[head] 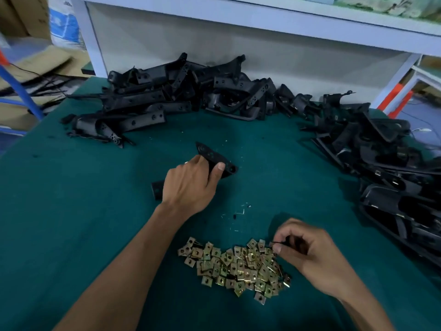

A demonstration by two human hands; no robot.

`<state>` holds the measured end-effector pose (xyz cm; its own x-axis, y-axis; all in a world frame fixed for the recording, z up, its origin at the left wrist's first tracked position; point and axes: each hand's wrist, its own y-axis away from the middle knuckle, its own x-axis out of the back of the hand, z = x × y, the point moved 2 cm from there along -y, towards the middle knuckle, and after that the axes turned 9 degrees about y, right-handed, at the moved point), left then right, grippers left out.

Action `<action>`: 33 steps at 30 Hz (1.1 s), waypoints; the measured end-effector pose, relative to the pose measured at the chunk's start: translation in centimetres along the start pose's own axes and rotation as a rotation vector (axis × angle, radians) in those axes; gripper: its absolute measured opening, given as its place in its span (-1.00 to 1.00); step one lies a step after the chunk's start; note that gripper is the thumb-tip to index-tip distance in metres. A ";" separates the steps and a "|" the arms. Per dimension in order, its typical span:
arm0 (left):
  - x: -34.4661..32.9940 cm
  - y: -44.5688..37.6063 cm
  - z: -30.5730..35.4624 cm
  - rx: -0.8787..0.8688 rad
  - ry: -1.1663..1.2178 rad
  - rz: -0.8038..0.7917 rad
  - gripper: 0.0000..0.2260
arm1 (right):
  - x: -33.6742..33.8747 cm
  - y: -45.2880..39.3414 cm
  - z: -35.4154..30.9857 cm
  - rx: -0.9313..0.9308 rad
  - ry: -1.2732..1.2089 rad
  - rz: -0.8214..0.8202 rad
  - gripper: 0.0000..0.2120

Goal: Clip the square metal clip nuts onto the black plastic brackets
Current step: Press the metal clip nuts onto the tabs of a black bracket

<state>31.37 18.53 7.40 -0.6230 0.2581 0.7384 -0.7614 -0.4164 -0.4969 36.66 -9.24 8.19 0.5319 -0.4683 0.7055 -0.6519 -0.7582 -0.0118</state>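
My left hand (191,185) grips a long black plastic bracket (216,158) in the middle of the green table; the bracket's far end sticks out past my thumb and its near end shows left of my wrist. A heap of several square brass-coloured clip nuts (236,266) lies near the front edge. My right hand (307,254) hovers at the heap's right end, its thumb and fingers pinching a clip nut seen edge-on (278,242).
Black brackets are piled along the back of the green table (95,235), at the back left (133,108), back middle (238,91) and down the right side (393,175). A white shelf frame (238,27) stands behind. Small metal bits (241,211) lie between my hands.
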 end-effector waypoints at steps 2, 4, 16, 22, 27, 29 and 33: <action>-0.2 0.2 0.1 -0.031 0.007 -0.037 -0.58 | 0.1 -0.5 0.1 -0.022 -0.198 0.058 -0.83; -0.2 0.5 0.1 -0.060 0.027 -0.060 -0.55 | 0.3 -1.5 -0.1 -0.050 -0.463 0.132 -0.93; 0.0 0.9 0.2 -0.154 0.100 -0.071 -0.55 | -2.6 -12.8 -2.1 -0.064 -1.079 0.178 -0.89; 0.0 0.9 0.4 -0.172 0.246 -0.147 -0.58 | -2.6 -12.4 -1.8 -0.042 -1.096 0.075 -0.90; -0.2 0.9 0.5 -0.178 0.177 -0.195 -0.43 | -2.5 -12.8 -2.0 -0.064 -1.122 0.085 -0.88; -0.2 0.9 0.5 -0.182 0.167 -0.193 -0.43 | -2.6 -12.9 -1.8 -0.059 -1.121 0.085 -0.88; -0.1 0.9 0.6 -0.188 0.150 -0.156 -0.55 | -2.6 -12.7 -1.8 -0.027 -1.143 0.093 -0.86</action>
<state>30.82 17.57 7.16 -0.5047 0.4383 0.7437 -0.8612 -0.1962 -0.4688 42.58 2.47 7.75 0.6525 -0.6705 -0.3531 -0.7182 -0.6959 -0.0056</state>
